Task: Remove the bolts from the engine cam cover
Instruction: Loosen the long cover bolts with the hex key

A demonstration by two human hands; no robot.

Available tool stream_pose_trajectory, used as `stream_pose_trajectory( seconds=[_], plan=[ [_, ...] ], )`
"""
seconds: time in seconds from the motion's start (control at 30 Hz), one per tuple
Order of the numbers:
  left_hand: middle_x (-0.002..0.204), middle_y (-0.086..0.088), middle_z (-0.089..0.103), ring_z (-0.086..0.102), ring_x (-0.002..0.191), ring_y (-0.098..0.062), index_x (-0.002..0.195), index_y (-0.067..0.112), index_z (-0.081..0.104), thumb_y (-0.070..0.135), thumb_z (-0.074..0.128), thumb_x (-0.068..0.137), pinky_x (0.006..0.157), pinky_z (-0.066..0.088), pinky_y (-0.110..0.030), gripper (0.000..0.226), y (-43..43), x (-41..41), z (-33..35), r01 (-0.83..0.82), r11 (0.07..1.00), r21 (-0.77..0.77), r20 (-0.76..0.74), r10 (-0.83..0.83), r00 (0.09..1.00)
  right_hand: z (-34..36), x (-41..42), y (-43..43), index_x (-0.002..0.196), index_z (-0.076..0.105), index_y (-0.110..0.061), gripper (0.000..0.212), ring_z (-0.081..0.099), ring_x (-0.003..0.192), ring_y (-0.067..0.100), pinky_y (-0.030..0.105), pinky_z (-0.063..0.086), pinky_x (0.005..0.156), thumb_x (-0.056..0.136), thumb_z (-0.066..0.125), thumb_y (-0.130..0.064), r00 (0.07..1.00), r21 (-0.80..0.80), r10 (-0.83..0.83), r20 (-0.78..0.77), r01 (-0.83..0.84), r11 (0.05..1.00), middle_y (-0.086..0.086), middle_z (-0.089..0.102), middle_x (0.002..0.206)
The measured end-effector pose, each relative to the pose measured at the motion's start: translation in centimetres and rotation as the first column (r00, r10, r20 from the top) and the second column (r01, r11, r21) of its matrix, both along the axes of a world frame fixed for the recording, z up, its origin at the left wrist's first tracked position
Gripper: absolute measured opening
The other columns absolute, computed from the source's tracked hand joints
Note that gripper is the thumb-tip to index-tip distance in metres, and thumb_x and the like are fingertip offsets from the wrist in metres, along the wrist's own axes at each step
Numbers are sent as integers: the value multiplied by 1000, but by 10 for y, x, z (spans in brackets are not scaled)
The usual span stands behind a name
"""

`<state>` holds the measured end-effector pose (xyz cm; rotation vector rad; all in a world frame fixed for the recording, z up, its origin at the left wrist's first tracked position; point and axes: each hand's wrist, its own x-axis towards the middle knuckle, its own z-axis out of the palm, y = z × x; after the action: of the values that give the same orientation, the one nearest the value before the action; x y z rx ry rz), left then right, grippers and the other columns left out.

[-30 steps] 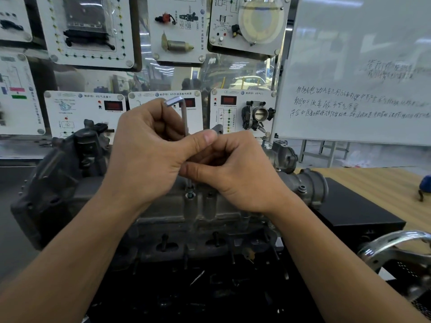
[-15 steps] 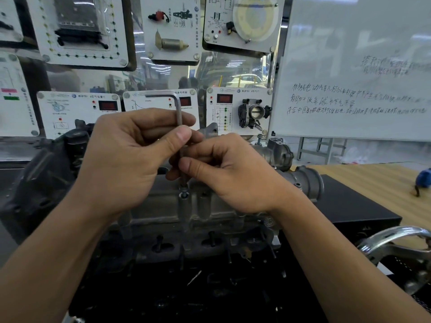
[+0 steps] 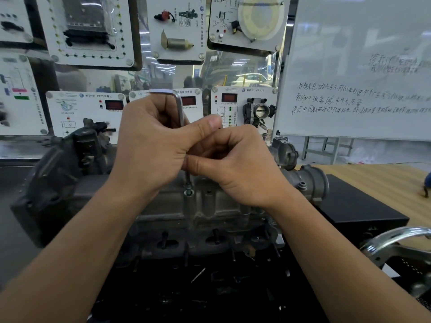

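Steel hex key (image 3: 179, 108), silver, L-shaped — upright, short arm at the top pointing left, long shaft dropping between both hands, lower tip seated in a small silver bolt (image 3: 188, 191).

Bolt: at the top of a raised boss on the near edge of the grey cast-aluminium cam cover (image 3: 210, 202), directly beneath the hands.

Left hand (image 3: 151, 155): clenched round the upper shaft of the hex key just under the bend, thumb stretched rightward across the top of the right hand.

Right hand (image 3: 240, 171): fingers curled inward, thumb and forefinger pinching the lower shaft just above the bolt; pressed against the left hand.

Cam cover: on top of a dark, grimy engine block (image 3: 210, 241), centre of view, long side facing the person. Black plastic housing (image 3: 60, 173) at the engine's left end; round grey metal pipe flange (image 3: 312, 183) at its right end.

Surroundings:
- Light wooden table (image 3: 384, 180) — right of the engine, behind it.
- Black rectangular box (image 3: 359, 210), just beside the engine's right end, against the table.
- Curved chrome handle (image 3: 396, 235), lower right corner.
- White board (image 3: 361, 43) with handwritten lines, upper right.
- White training panels (image 3: 91, 29) on the back wall, several with red displays; one carrying a metal throttle body (image 3: 260, 110), right of the hands.
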<state>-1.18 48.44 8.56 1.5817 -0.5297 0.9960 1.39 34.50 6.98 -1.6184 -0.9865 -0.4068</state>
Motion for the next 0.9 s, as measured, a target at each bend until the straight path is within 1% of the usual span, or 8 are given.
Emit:
stream_pose_trajectory(
  seconds=[0.1,0.17,0.27,0.37,0.5,0.6,0.67,0.9],
  plan=[
    [60,-6,64,62,54,-24,67,5,57,42,85,66,52,56,-32,46,1,1,-2,42,999,32,-20,-41,999,0,0,1,78,71,8,15,66,69,43,49,57,62,80,79,-5,1000,-6,24,-15,-24,1000,23,71,72],
    [64,6,67,65,61,-11,74,19,68,37,82,73,61,55,-23,23,10,2,-5,161,986,41,-72,-158,985,1,1,-3,82,70,9,14,66,72,46,53,55,65,87,73,-4,999,-57,49,-22,-50,997,26,70,76],
    [84,1,74,71,84,-19,98,28,76,32,70,81,78,57,-33,19,29,1,-10,298,951,82,-154,-284,946,3,2,-7,89,71,6,13,70,78,37,53,56,73,92,66,-6,999,-154,42,-14,-44,987,20,73,83],
    [93,-1,76,72,92,-20,107,29,75,25,72,86,77,58,-30,22,37,-4,-10,309,936,169,-149,-285,947,3,1,-7,98,71,5,14,73,86,27,44,58,83,96,60,-3,997,-210,70,-23,-73,975,14,76,90],
    [85,6,77,73,83,-9,94,27,75,24,73,80,75,57,-19,15,34,-6,-6,180,962,205,-68,-169,983,5,3,-7,99,71,0,15,73,89,21,37,59,85,97,57,-4,993,-231,112,-25,-115,966,11,76,93],
    [75,6,75,70,72,-7,76,29,73,27,80,70,69,56,-19,9,29,-6,-3,164,976,145,-62,-156,986,4,2,-6,92,73,4,16,69,82,40,52,55,75,93,67,-12,995,-201,99,14,-94,975,24,72,86],
    [68,5,70,67,66,-10,69,28,68,32,85,64,65,57,-23,18,26,-4,-2,145,983,111,-65,-138,988,3,1,-4,89,71,7,21,65,77,45,53,53,68,87,74,-14,995,-166,100,27,-95,982,29,69,82],
    [63,3,62,61,59,-19,90,19,64,32,83,62,59,54,-33,36,19,0,-1,208,976,66,-158,-196,968,1,6,0,85,74,7,13,69,72,42,54,55,64,83,77,-5,998,-55,68,-10,-68,996,20,74,78]
  ],
)
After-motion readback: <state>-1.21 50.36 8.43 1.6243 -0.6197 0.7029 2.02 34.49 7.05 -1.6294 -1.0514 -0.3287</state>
